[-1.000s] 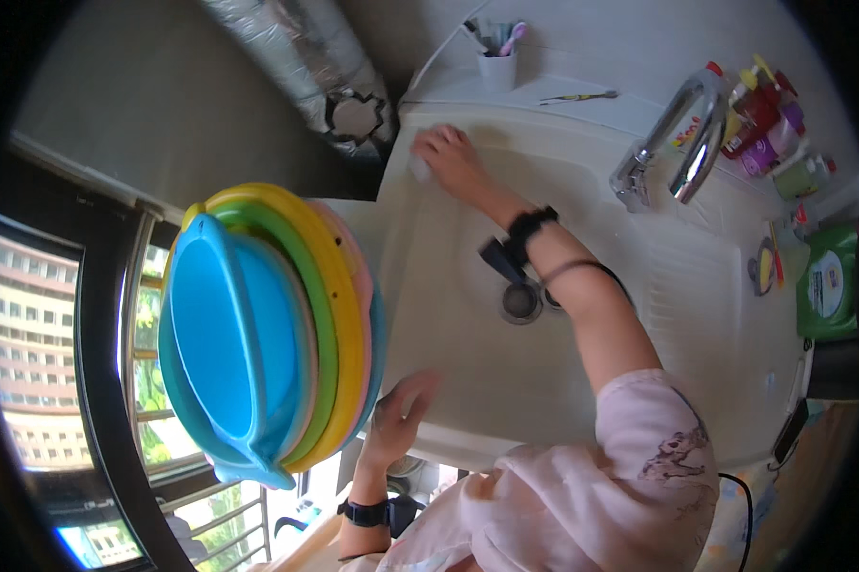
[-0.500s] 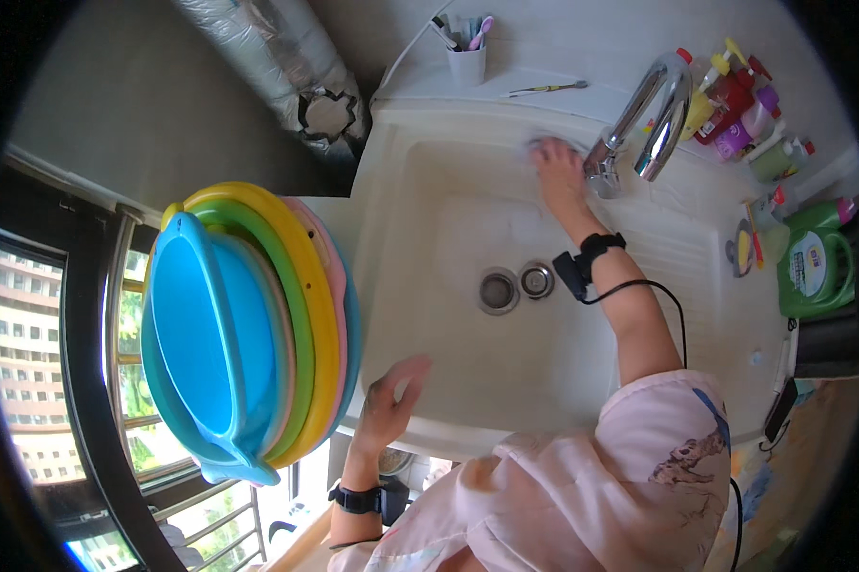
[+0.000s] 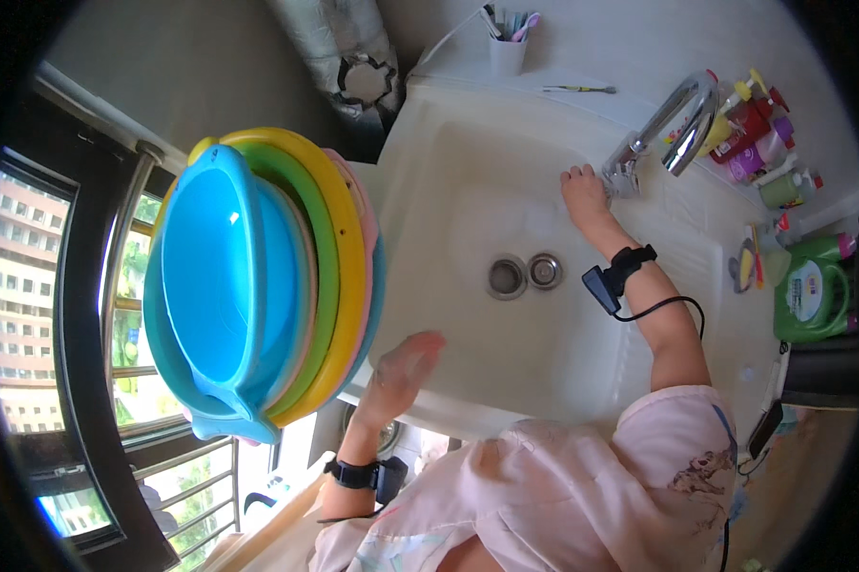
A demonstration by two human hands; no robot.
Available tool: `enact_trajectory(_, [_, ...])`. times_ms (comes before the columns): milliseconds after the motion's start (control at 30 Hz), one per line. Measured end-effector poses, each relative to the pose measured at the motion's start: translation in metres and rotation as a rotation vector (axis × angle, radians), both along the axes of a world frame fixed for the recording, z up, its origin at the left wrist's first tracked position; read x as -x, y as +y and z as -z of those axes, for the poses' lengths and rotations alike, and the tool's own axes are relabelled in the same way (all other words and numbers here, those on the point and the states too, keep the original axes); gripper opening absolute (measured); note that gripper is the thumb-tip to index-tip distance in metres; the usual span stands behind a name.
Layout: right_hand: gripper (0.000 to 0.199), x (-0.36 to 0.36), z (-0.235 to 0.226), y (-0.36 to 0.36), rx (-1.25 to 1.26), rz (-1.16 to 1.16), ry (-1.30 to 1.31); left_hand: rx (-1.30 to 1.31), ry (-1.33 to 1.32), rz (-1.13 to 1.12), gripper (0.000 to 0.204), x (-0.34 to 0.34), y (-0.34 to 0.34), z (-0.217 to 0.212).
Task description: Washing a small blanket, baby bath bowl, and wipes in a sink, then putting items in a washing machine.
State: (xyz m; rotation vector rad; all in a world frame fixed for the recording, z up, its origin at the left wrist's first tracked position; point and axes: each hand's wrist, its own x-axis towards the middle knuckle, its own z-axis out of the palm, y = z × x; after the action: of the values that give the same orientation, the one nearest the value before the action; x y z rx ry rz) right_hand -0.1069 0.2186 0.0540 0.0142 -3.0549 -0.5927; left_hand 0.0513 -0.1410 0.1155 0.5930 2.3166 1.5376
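My right hand (image 3: 587, 200) is at the far side of the white sink (image 3: 468, 343), right beside the base of the chrome faucet (image 3: 624, 172). Its fingers are curled; whatever lies beneath them is hidden. Nothing but bare air shows around my left hand (image 3: 406, 375), held over the sink's near left edge. That hand is blurred, its fingers stretched out and apart. On the left, close to it, stands a stack of nested plastic basins in blue, green, yellow and pink, with a blue basin (image 3: 210, 276) at the front.
Two round drain fittings (image 3: 507, 276) sit in the sink floor. Behind the sink are a cup of toothbrushes (image 3: 508, 55) and a loose toothbrush (image 3: 580, 89). Several pump bottles (image 3: 742, 133) and a green jug (image 3: 816, 296) line the right side. A wrapped pipe (image 3: 334, 48) stands back left.
My right hand has drawn in a little toward me and its fingers are more curled beside the faucet base. The whole view has shifted slightly. My left hand stays over the near edge.
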Motion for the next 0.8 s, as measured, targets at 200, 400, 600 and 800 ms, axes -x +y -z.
enact_trajectory(200, [0.042, -0.08, -0.042, 0.006, 0.479, -0.192, 0.044, 0.018, -0.051, 0.016, 0.021, 0.005, 0.009, 0.004])
enact_trajectory(400, [0.06, -0.101, -0.112, 0.011, 0.722, -0.042, 0.417, -0.066, -0.192, 0.108, 0.025, 0.036, 0.047, 0.019])
enact_trajectory(600, [0.06, -0.101, -0.083, 0.046, 0.668, -0.048, 0.184, -0.382, -0.618, -0.096, 0.035, 0.057, 0.101, 0.016])
enact_trajectory(800, [0.056, -0.129, -0.068, 0.034, 0.751, -0.061, 0.264, -0.566, -0.867, -0.308, 0.038, 0.061, 0.152, 0.057])
